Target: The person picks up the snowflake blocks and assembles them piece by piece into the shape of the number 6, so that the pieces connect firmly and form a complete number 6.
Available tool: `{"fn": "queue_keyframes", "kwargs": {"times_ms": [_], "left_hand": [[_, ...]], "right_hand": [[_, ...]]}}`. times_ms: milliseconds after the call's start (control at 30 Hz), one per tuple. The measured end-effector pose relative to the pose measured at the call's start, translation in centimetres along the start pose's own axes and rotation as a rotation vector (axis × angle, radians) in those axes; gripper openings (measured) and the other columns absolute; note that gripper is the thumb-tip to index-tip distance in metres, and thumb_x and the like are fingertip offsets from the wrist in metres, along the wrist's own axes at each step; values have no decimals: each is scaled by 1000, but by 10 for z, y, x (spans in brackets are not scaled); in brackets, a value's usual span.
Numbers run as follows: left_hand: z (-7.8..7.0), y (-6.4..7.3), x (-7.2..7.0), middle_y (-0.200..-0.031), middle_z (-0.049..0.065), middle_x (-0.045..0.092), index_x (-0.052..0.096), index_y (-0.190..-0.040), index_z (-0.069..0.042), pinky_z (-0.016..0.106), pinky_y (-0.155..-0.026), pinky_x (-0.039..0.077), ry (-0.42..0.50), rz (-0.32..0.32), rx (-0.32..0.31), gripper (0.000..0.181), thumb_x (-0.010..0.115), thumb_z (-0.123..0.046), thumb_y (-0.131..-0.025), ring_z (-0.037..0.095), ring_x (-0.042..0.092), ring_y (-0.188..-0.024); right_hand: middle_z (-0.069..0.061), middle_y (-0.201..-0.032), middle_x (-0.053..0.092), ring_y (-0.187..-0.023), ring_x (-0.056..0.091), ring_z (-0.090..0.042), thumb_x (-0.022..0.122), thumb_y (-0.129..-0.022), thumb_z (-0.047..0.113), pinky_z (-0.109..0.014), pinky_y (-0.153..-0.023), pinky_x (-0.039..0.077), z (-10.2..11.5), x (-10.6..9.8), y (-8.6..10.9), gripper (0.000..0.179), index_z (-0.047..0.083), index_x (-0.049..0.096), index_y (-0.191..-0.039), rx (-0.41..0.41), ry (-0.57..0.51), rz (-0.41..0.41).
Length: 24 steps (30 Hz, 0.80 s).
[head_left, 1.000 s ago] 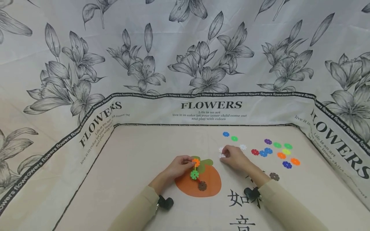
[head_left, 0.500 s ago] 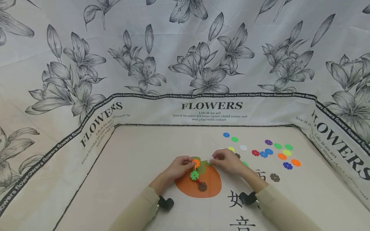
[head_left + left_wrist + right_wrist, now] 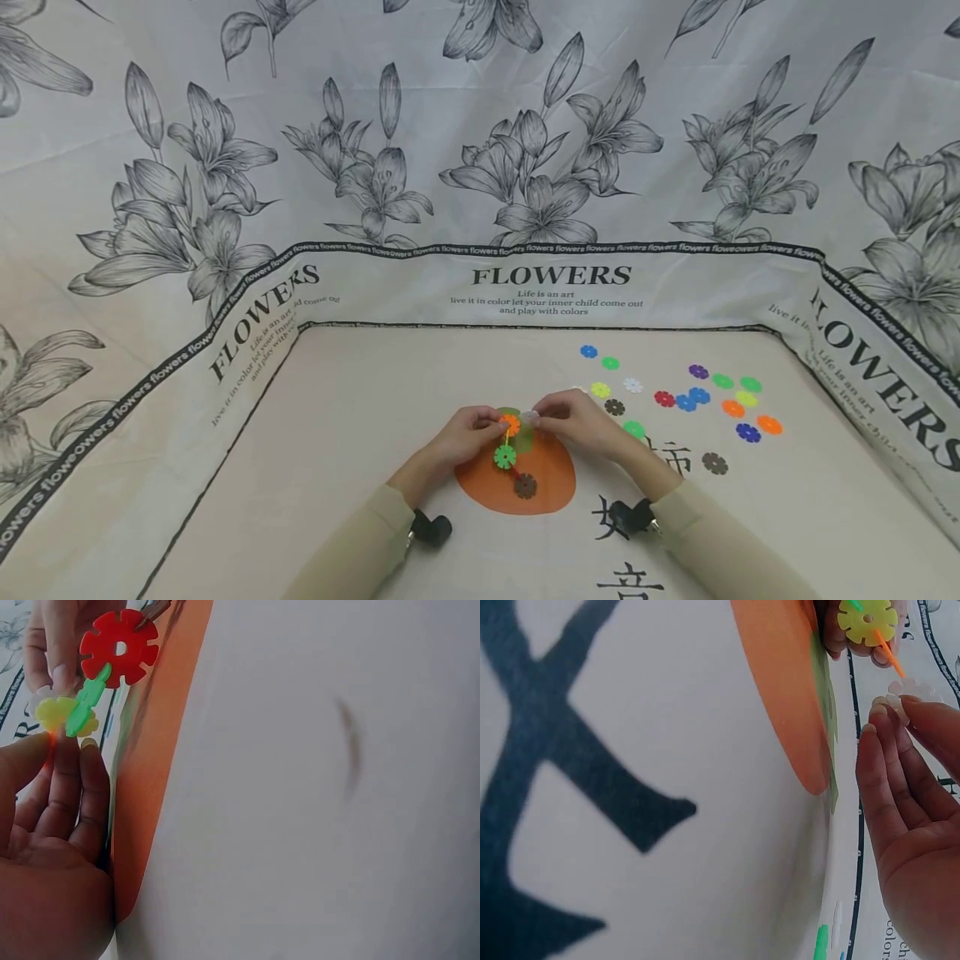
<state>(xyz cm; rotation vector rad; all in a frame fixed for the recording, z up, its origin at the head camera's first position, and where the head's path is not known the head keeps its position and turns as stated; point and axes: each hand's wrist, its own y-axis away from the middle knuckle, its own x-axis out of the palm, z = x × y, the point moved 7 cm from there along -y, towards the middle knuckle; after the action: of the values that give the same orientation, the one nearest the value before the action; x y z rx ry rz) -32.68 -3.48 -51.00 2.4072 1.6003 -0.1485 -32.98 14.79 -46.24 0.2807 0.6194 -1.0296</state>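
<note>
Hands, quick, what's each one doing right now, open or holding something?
Left hand: closed, pinching the orange disc of the disc chain.
Right hand: closed, pinching a white disc.

High head view, forward and down; close wrist views, yellow disc (image 3: 859, 628) in both.

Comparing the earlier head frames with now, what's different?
The right hand has moved left, bringing its pinched white disc to the orange disc; whether they join is unclear. A yellow disc, a brown disc and a green disc that it covered now show. Nothing was let go. The left hand, holding the chain by the orange disc, stayed about where it was.
</note>
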Motion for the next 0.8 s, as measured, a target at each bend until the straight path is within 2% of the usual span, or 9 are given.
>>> {"fn": "queue_keyframes", "kwargs": {"times_ms": [233, 433, 700, 800], "left_hand": [[-1, 0, 0, -92, 1, 70, 69, -105, -5, 27, -83, 48, -1, 5, 16, 19, 65, -24, -102, 13, 61, -90], [-1, -1, 0, -89, 0, 70, 70, -104, -5, 27, -83, 48, 2, 17, 26, 20, 65, -24, -103, 13, 61, -89], [-1, -1, 1, -86, 0, 70, 71, -102, -4, 27, -83, 47, 3, 21, 36, 20, 67, -24, -101, 13, 60, -87], [-1, -1, 2, -81, -1, 68, 71, -100, -3, 25, -77, 47, 3, 26, 42, 20, 68, -22, -101, 12, 59, -82]], "right_hand": [[-8, -103, 74, -90, 65, -23, 68, -100, 18, -29, -82, 54, 2, 3, -2, 16, 9, 76, -111, -37, -16, 33], [-9, -97, 73, -84, 66, -27, 66, -101, 15, -33, -77, 55, -3, 5, -4, 16, 8, 75, -112, -43, -51, 56], [2, -95, 76, -87, 66, -14, 71, -97, 14, -27, -80, 55, 6, 7, -6, 12, 11, 80, -105, -96, 56, 37], [2, -90, 77, -81, 65, -11, 74, -94, 12, -25, -75, 55, 7, 8, -8, 9, 10, 82, -99, -94, 49, 53]]}}
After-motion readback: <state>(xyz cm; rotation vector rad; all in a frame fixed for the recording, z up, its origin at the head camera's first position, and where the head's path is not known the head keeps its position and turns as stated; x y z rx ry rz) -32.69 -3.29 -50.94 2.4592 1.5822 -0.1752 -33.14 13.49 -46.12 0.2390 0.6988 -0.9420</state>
